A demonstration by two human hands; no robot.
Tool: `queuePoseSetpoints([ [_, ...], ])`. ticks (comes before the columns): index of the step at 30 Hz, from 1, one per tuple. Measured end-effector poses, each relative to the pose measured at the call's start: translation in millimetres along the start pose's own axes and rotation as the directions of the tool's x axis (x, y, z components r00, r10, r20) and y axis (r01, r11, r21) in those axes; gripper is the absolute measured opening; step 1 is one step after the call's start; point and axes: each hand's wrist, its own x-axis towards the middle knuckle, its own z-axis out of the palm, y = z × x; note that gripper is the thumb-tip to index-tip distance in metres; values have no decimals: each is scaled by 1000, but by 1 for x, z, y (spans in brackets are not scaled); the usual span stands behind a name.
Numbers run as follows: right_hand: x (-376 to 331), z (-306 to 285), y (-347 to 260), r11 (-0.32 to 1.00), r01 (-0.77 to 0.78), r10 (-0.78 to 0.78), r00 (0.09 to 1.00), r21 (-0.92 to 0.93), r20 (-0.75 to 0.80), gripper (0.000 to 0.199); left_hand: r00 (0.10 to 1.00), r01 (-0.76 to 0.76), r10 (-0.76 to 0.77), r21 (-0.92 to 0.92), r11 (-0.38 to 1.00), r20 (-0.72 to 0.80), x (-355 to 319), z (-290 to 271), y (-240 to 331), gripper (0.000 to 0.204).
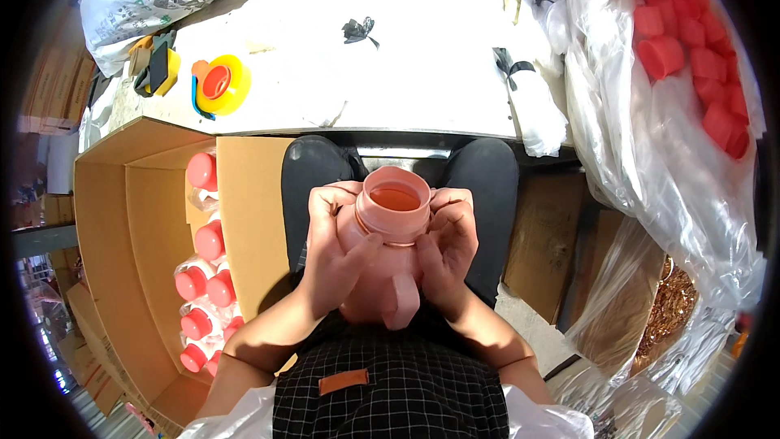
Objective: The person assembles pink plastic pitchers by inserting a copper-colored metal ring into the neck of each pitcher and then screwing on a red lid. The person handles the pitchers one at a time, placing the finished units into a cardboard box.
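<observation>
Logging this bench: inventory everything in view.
Handled jug: one, pink, between hands
Worktable: one, white, ahead
Printed bag: one, white, upper left
Unidentified items: at least two, partly yellow, table left
Tied bundles: several, white, table right
Open carton: one, brown, left
Capped bottles: several, clear with red caps, in carton
Large bag: one, clear, right
Cuplike pieces: many, red, in bag
Shreds: many, coppery, lower right
Checked apron: one, black, lap
Left hand: one, bare, jug's left
Right hand: one, bare, jug's right

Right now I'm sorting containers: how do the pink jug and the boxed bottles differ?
The pink jug is held between left hand and right hand; the bottles sit in the carton. The jug's mouth is open; the bottles wear red caps. The jug looks solid pink; the bottles, clear.
</observation>
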Motion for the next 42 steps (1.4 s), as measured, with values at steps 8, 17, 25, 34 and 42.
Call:
queuePoseSetpoints([
  [8, 3, 11, -22, 903, -338, 345, 938, 266, 21, 18, 956, 267, -290, -283, 921, -43, -12, -2, 32, 44],
  [17, 38, -4, 11, 378, -819, 632, 568, 431, 526, 11, 948, 315, -299, -407, 857, 105, -3, -24, -3, 35],
  [25, 56, -8, -5, 930, -335, 263, 895, 154, 359, 44, 941, 323, -339, -349, 880, 17, 20, -21, -37, 26],
  [34, 45, -39, -70, 977, 142, -201, 849, 157, 488, 40, 769, 510, -603, -772, 379, 212, -17, 33, 6, 47],
  [42, 204, -155, -84, 217, 612, -472, 748, -761, 467, 31, 831, 496, -544, -589, 638, 111, 24, -12, -26, 43],
])
